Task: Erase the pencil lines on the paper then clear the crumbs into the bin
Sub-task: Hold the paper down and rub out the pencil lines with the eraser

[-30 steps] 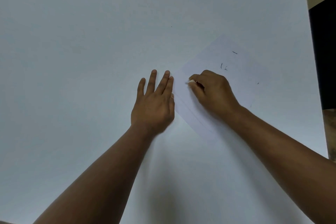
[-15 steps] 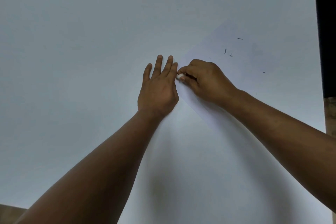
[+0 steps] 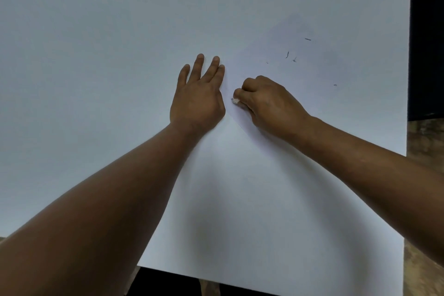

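Observation:
A white sheet of paper (image 3: pixel 286 72) lies turned at an angle on the white table (image 3: pixel 101 60). My left hand (image 3: pixel 197 94) presses flat at the paper's left edge, fingers spread. My right hand (image 3: pixel 266 101) is closed on a small white eraser (image 3: pixel 235 100), whose tip pokes out against the paper close to my left hand. Dark eraser crumbs (image 3: pixel 287 55) lie scattered on the paper beyond my right hand. No bin is in view.
The table's right edge (image 3: pixel 407 79) borders a dark object (image 3: pixel 427 55) and a patterned floor. The near edge runs along the bottom, with dark space under it.
The right hand with the eraser has slid back toward me along the paper's left edge, away from my left fingertips. The view has tilted down, so the far object left the frame.

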{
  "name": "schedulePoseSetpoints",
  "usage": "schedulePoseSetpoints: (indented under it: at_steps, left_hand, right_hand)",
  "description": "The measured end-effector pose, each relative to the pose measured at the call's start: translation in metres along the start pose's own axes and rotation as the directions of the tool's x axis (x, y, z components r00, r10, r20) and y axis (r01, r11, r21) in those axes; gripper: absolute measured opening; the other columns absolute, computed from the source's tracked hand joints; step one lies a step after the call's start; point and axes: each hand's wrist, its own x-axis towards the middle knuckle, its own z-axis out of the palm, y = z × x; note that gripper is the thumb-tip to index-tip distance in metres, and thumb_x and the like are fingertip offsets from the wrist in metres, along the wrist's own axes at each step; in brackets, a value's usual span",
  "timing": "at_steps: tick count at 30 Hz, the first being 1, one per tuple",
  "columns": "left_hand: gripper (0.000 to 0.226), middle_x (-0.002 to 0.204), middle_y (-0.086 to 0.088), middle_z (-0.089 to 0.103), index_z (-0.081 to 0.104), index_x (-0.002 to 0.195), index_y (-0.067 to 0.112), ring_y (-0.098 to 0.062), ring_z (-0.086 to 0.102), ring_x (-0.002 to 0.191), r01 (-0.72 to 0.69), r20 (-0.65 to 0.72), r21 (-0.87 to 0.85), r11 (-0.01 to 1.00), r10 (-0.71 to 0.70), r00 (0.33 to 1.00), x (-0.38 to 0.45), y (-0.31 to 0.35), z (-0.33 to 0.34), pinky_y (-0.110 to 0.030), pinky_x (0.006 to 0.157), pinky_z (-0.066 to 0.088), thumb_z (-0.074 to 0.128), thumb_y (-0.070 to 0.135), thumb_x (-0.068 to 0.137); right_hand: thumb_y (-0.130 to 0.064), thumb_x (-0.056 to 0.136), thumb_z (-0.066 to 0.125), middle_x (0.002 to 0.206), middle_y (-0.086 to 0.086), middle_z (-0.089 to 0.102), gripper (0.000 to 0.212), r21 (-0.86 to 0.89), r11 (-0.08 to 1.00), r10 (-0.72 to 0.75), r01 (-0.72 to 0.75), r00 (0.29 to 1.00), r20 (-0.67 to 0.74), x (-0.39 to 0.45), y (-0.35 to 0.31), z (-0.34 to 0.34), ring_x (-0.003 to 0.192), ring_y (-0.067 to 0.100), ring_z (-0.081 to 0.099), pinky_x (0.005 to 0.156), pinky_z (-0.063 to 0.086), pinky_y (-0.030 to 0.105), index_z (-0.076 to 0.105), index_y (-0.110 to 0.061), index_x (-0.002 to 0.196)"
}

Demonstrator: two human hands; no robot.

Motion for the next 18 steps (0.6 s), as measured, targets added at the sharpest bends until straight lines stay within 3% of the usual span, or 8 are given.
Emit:
schedulePoseSetpoints:
  at_steps: [11,18]
  left_hand:
    - [0.060,0.169,-0.001,0.024,0.032,0.159,0.012,-0.030,0.009,0.158,0.011,-0.014,-0.020,1.000,-0.011,1.000,0.003,0.005,-0.003,-0.048,0.127,0.007,0.036,0.012,0.099]
    - [0.059,0.168,-0.003,0.025,0.033,0.158,0.011,-0.031,0.010,0.158,-0.004,-0.017,-0.022,1.000,0.003,1.000,-0.003,0.002,-0.001,-0.049,0.127,0.007,0.032,0.014,0.099]
  right_hand:
    - [-0.008,0.098,0.057,0.082,0.006,0.058,0.014,0.124,0.992,0.018,-0.018,1.000,0.009,-0.072,-0.001,-0.002,0.070,0.026,0.048,0.052,0.049,0.038,0.068,-0.005,0.104]
    - [-0.026,0.098,0.057,0.085,0.002,0.061,0.019,0.326,0.937,0.099,-0.125,0.990,0.096,-0.067,0.009,-0.014,0.077,0.023,0.063,0.069,0.053,0.038,0.073,-0.017,0.103]
